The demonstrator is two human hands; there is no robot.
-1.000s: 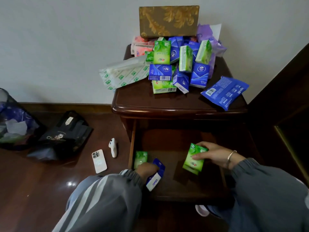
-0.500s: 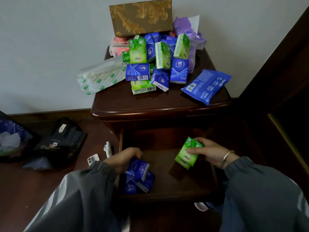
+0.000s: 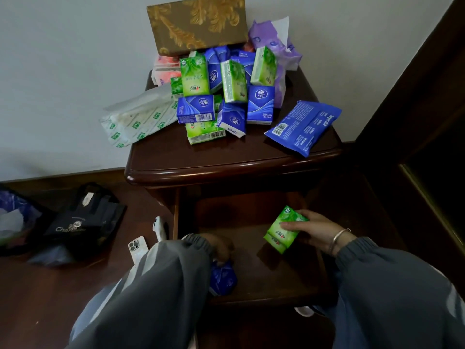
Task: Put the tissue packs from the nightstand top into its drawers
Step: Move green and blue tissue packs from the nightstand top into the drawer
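Observation:
A dark wooden nightstand point(image 3: 226, 157) carries a heap of green and blue tissue packs point(image 3: 221, 96), a flat blue pack point(image 3: 304, 127) at the right and a white-green soft pack point(image 3: 141, 119) hanging off the left edge. Its drawer point(image 3: 266, 278) is pulled out below. My right hand point(image 3: 314, 230) grips a green tissue pack point(image 3: 283, 230) over the drawer's right side. My left hand point(image 3: 219, 248) reaches down into the drawer's front left corner, fingers on blue tissue packs point(image 3: 222, 277) lying there; the sleeve hides much of them.
A gold-patterned tissue box point(image 3: 198, 23) leans on the wall behind the heap, beside a purple pack point(image 3: 274, 44). On the floor at left lie a phone point(image 3: 137, 248), a small white device point(image 3: 159, 229), a black bag point(image 3: 83, 222) and a bin point(image 3: 12, 217). Dark furniture point(image 3: 427, 147) stands at right.
My left hand has sunk lower into the drawer's front left corner onto the blue packs. My right hand with the green pack has barely shifted. The view moved closer.

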